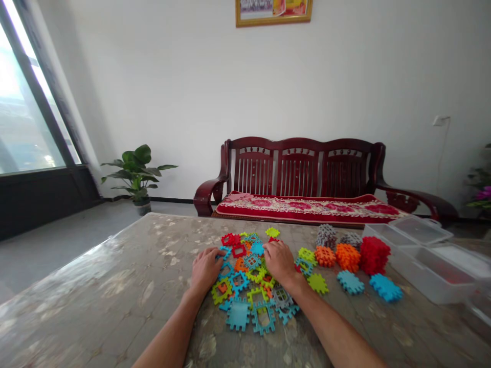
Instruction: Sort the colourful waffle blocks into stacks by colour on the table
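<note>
Loose toothed plastic pieces in blue, green, red, orange and grey lie in a spread pile (pixel 238 309) on the patterned table. At the pile's left edge is my left hand (pixel 207 265), its fingertips on or beside a blue piece; whether they grip it cannot be made out. My right hand (pixel 279 259) rests at the upper right of the pile, fingertips near a light blue piece (pixel 257 249) and a red one. Its fingers are bent, and any hold on a piece is hidden. Several sorted stacks stand to the right, including red (pixel 375 255) and orange (pixel 348 257).
Clear plastic boxes (pixel 422 276) stand at the table's right side. Grey stacks (pixel 326 236) and flat blue pieces (pixel 385 288) are near them. Beyond the table (pixel 153 235) are a dark red wooden bench (pixel 299 168) and a potted plant (pixel 140 171).
</note>
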Available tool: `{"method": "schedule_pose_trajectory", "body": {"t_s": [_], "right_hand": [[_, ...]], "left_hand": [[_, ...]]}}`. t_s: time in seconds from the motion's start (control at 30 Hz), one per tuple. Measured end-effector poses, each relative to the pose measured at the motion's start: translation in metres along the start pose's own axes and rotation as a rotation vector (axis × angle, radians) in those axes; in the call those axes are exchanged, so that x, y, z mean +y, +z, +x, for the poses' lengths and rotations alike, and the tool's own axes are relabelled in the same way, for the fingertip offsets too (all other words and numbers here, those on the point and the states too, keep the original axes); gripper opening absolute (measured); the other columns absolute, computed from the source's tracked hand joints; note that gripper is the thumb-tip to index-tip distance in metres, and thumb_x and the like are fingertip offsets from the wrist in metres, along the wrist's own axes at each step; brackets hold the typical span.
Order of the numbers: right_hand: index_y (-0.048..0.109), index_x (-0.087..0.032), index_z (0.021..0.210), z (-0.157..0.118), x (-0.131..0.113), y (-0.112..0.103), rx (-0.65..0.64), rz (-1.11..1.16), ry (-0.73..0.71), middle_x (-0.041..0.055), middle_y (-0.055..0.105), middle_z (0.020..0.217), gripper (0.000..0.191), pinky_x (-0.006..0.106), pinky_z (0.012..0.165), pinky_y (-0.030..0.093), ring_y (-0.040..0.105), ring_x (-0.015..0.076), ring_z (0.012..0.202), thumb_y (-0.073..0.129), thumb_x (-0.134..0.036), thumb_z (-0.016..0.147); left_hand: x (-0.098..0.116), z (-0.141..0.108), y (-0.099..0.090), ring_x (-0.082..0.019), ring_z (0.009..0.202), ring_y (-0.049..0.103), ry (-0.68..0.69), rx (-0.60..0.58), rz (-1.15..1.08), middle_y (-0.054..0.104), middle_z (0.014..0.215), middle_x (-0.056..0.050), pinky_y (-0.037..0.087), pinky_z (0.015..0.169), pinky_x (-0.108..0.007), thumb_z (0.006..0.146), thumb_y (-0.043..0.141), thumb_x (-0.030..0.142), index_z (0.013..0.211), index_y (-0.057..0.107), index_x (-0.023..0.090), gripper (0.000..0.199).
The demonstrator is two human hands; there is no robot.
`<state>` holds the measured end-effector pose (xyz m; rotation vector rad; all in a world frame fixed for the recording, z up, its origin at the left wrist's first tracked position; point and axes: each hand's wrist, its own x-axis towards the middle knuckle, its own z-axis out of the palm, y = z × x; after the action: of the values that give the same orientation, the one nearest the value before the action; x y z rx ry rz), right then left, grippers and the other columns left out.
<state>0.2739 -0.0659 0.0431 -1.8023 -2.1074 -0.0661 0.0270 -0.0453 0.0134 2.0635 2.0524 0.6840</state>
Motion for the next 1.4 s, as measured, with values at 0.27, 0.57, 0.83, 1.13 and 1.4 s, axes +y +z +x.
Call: {"method": "schedule_pose_trajectory", "body": {"t_s": [0.27, 0.57, 0.83, 1.13, 1.4], "right_hand": [[0.07, -0.022, 0.113, 0.009, -0.008, 0.009, -0.1, -0.013, -0.005, 0.0086, 0.073, 0.112, 0.027, 0.035, 0.093, 0.041, 0.061, 0.0252, 0.108, 0.053, -0.028, 0.092], [0.069, -0.024, 0.11, 0.005, -0.002, -0.004, -0.017, 0.018, 0.097, 0.0081, 0.074, 0.105, 0.028, 0.031, 0.086, 0.042, 0.064, 0.0221, 0.102, 0.044, -0.026, 0.097], [0.06, -0.019, 0.131, -0.026, 0.071, -0.018, 0.143, 0.374, 0.252, 0.0077, 0.07, 0.122, 0.046, 0.031, 0.093, 0.048, 0.065, 0.0208, 0.109, 0.037, -0.023, 0.091], [0.069, -0.017, 0.117, -0.077, 0.134, -0.004, 0.224, 0.439, 0.284, 0.0088, 0.075, 0.1, 0.044, 0.037, 0.088, 0.053, 0.069, 0.0233, 0.094, 0.044, -0.031, 0.083], [0.059, -0.013, 0.131, -0.089, 0.104, -0.021, 0.148, 0.18, 0.242, 0.0144, 0.069, 0.12, 0.057, 0.041, 0.099, 0.046, 0.061, 0.0292, 0.112, 0.06, -0.042, 0.081]], "left_hand": [[0.0, 0.0, -0.001, -0.025, 0.125, 0.054, -0.004, -0.012, 0.005, 0.064, 0.133, -0.002, 0.037, 0.107, -0.04, 0.087, 0.052, 0.029, 0.108, 0.074, 0.032, 0.031], [-0.002, 0.001, 0.001, -0.025, 0.123, 0.056, -0.001, 0.017, -0.005, 0.066, 0.131, -0.001, 0.038, 0.106, -0.04, 0.085, 0.053, 0.028, 0.105, 0.075, 0.032, 0.03], [-0.001, 0.001, 0.0, -0.026, 0.123, 0.056, 0.013, 0.01, 0.016, 0.066, 0.132, -0.003, 0.04, 0.104, -0.041, 0.086, 0.05, 0.029, 0.106, 0.074, 0.031, 0.031], [-0.005, 0.004, 0.004, -0.026, 0.121, 0.058, 0.024, 0.014, 0.033, 0.066, 0.131, -0.002, 0.041, 0.104, -0.041, 0.086, 0.051, 0.03, 0.106, 0.075, 0.032, 0.031], [-0.006, 0.005, 0.005, -0.026, 0.121, 0.058, 0.038, 0.002, 0.045, 0.066, 0.13, -0.002, 0.041, 0.104, -0.04, 0.086, 0.049, 0.031, 0.106, 0.073, 0.031, 0.031]]}}
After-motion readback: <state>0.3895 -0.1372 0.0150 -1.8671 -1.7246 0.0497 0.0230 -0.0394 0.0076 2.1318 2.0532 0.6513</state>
